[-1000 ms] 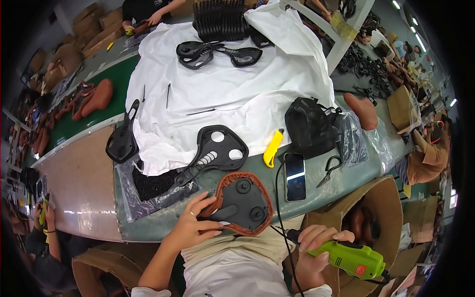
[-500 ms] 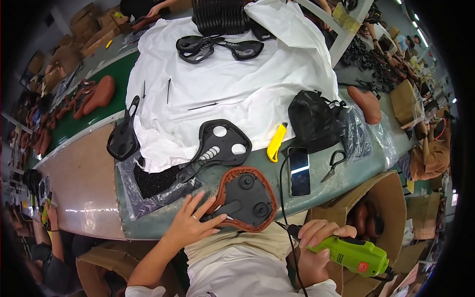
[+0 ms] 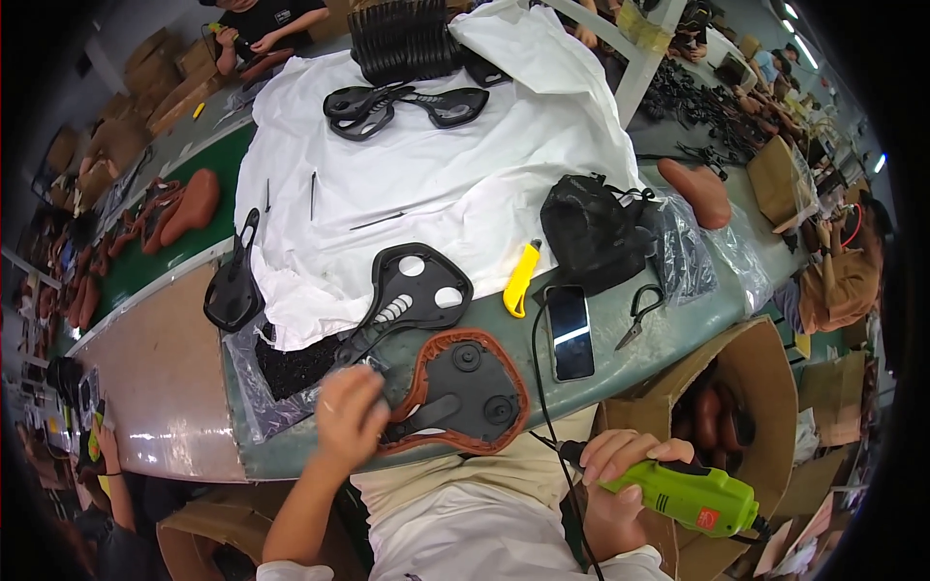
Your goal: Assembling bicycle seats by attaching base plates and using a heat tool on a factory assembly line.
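A brown bicycle saddle [image 3: 465, 392] lies upside down at the table's near edge, its dark base facing up. Just left of it is my left hand [image 3: 351, 412], smeared by motion, near a clear bag of small black screws [image 3: 295, 368]; its fingers cannot be made out. My right hand [image 3: 620, 465] grips a green electric screwdriver [image 3: 693, 499] off the table edge, its tip pointing left toward the saddle. Behind the saddle, a black saddle base [image 3: 412, 290] lies partly over the screw bag and the white cloth [image 3: 446, 203].
A yellow cutter [image 3: 521, 279], phone [image 3: 570, 332], scissors [image 3: 639, 318] and black pouch [image 3: 596, 232] lie to the right. A cable [image 3: 544, 387] runs down past the saddle. An open carton [image 3: 639, 416] of brown saddles stands at right. More black bases [image 3: 407, 108] lie farther back.
My left hand has come off the saddle and moved left toward the screw bag. The right hand still holds the electric screwdriver in nearly the same place. The view has shifted slightly.
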`<state>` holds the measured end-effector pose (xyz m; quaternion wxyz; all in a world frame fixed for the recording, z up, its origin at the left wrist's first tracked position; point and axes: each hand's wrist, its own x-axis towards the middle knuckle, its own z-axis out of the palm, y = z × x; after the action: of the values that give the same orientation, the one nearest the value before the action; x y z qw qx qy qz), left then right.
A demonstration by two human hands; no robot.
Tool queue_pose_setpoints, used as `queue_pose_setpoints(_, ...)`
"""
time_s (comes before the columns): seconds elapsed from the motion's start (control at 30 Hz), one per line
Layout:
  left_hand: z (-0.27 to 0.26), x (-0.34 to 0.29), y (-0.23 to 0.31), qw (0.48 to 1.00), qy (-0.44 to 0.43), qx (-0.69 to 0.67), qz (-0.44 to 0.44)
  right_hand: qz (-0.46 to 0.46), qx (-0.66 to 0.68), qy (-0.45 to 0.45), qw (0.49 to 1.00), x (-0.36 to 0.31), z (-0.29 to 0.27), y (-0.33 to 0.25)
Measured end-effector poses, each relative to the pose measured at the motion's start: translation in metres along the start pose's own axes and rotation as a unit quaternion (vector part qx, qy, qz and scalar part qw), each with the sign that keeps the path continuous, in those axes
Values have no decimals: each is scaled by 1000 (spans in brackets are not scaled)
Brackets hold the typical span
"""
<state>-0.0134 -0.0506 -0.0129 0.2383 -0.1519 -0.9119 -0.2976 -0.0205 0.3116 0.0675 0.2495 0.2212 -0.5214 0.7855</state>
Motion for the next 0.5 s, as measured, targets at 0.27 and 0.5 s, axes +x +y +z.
queue_pose_setpoints(0.27, 30, 84, -17, 953, -116, 269, -76, -14, 31, 27, 999, -9, -8, -8)
queue_pose_setpoints(0.5, 8, 85, -18, 962, -109, 148, -200, -13, 13, 52, 998, -3, -12, -16)
